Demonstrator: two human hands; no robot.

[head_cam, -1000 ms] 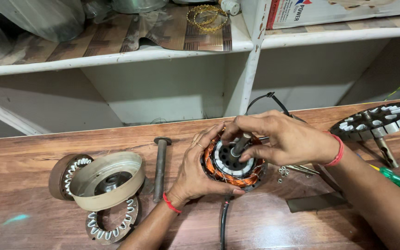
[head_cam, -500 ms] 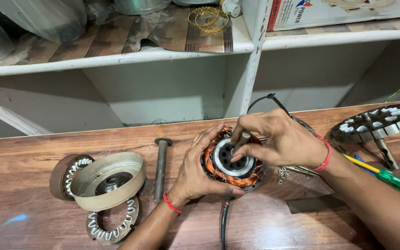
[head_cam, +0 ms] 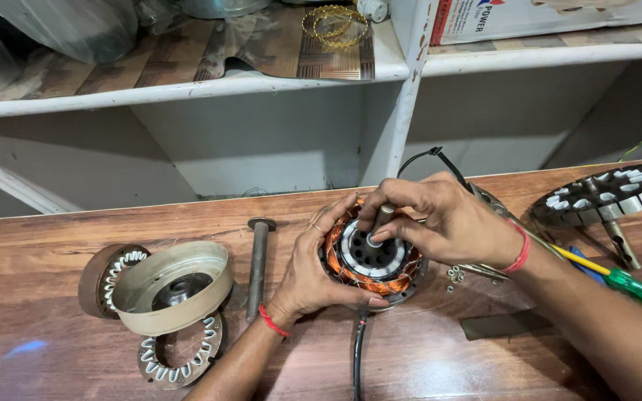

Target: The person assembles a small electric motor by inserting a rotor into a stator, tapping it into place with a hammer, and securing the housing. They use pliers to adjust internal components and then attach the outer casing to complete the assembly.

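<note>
Gripping a copper-wound stator (head_cam: 371,256) near the middle of the wooden table (head_cam: 53,356): left hand (head_cam: 313,271) curled round its left rim, thumb under the near edge. Right hand (head_cam: 447,221) closed from above, fingertips pinching a short grey shaft (head_cam: 382,220) standing in the stator's centre hub. One red thread on each wrist.

Left of the stator: one long bolt (head_cam: 258,267) lying just beside the left hand, then one beige metal cover (head_cam: 174,286) tipped on its side, and two toothed ring parts (head_cam: 180,355) under and behind that cover. Bare wood open along the near edge on that side.

Right of the stator: several small nuts (head_cam: 455,276) just beside it, one green-handled screwdriver (head_cam: 637,288) with a yellow shank, and one dark slotted rotor disc (head_cam: 603,194) tilted near the table's right edge; little free room there. One black cable (head_cam: 357,356) running from the stator toward the near edge.

Behind the stator: white shelving (head_cam: 261,82) close over the table's far edge, with gold bangles (head_cam: 334,21) on top.
</note>
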